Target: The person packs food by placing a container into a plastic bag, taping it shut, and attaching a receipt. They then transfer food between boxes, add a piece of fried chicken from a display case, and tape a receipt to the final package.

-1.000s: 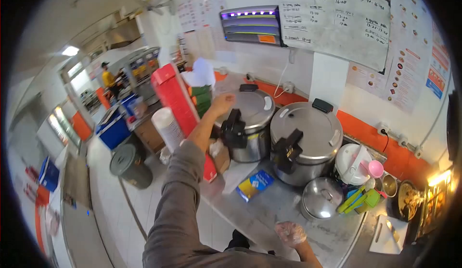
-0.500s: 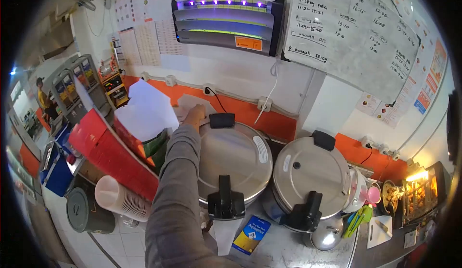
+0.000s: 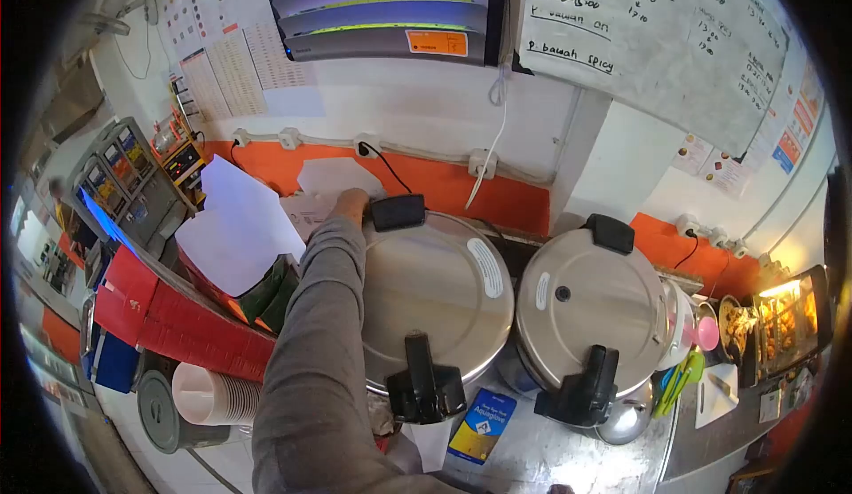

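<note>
My left hand (image 3: 351,201), in a grey sleeve, reaches behind the left steel pot (image 3: 435,290). It is beside the pot's black rear handle (image 3: 398,213) and close to pale folded paper or card (image 3: 311,214) against the wall. Its fingers are hidden on the far side, so what they grip does not show. A white sheet (image 3: 240,219) stands upright left of the forearm, above a dark green packet (image 3: 268,294). In front of the pot lies a blue and yellow Aquaglove box (image 3: 483,426). My right hand is out of view.
A second lidded steel pot (image 3: 590,308) stands right. Left are a red box (image 3: 191,316), stacked tubs (image 3: 209,395) and a grey bin (image 3: 164,410). Green-handled tongs (image 3: 679,383) and a white board (image 3: 715,395) lie far right. Sockets and cables line the wall.
The view has tilted down and shifted, so the wall items sit higher in it. My left hand stays behind the left pot, with less of its fingers showing.
</note>
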`<control>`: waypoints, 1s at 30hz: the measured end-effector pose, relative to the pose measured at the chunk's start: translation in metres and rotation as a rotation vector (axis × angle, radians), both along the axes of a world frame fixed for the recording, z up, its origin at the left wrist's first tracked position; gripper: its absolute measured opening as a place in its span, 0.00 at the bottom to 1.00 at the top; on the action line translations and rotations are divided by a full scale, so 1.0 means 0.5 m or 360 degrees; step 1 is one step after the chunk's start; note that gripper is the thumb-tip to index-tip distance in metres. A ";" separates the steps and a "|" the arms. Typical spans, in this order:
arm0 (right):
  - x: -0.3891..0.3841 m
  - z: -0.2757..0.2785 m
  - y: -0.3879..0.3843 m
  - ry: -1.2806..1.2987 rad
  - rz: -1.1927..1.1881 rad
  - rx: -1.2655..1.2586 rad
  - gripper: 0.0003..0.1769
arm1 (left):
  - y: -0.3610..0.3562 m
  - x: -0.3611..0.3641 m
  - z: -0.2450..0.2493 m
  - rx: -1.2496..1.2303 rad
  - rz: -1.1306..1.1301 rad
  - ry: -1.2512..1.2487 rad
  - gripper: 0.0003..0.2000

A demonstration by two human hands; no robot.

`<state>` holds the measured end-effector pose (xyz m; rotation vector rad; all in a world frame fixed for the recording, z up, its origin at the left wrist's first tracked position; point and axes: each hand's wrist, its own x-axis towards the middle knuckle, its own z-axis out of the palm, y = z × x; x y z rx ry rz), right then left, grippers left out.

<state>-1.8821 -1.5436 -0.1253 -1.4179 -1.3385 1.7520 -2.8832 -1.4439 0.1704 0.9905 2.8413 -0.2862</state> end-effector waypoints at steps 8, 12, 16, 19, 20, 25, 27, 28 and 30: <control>-0.104 0.266 -0.016 -0.0893 -0.0011 0.0396 0.14 | -0.010 0.030 0.039 0.0098 -0.0257 0.0383 0.13; -0.097 0.370 -0.050 -0.1241 0.0174 0.0671 0.17 | 0.018 0.088 0.177 0.0426 -0.0062 0.0492 0.11; -0.033 0.326 -0.099 -0.0962 -0.0327 0.0755 0.05 | 0.020 0.164 0.306 0.0511 -0.0274 0.1016 0.10; 0.047 0.310 -0.118 -0.1370 -0.0175 0.0949 0.10 | 0.151 0.014 0.338 0.0840 -0.0588 0.1102 0.11; 0.078 0.293 -0.124 -0.1380 -0.0232 0.0968 0.11 | 0.162 0.152 0.453 0.0572 -0.0558 0.0911 0.11; 0.219 0.307 -0.144 -0.1224 -0.0491 0.0960 0.10 | 0.054 0.813 0.721 0.1189 -0.0940 -0.0856 0.15; 0.305 0.322 -0.153 -0.1160 -0.0541 0.1034 0.10 | 0.030 1.057 0.716 0.1327 -0.1226 -0.0733 0.12; 0.364 0.315 -0.160 -0.1171 -0.0549 0.0952 0.09 | 0.031 1.151 0.705 0.1107 -0.1436 -0.0939 0.10; 0.480 0.332 -0.172 -0.1179 -0.0629 0.0955 0.09 | 0.009 1.368 0.675 0.0758 -0.1604 -0.1233 0.09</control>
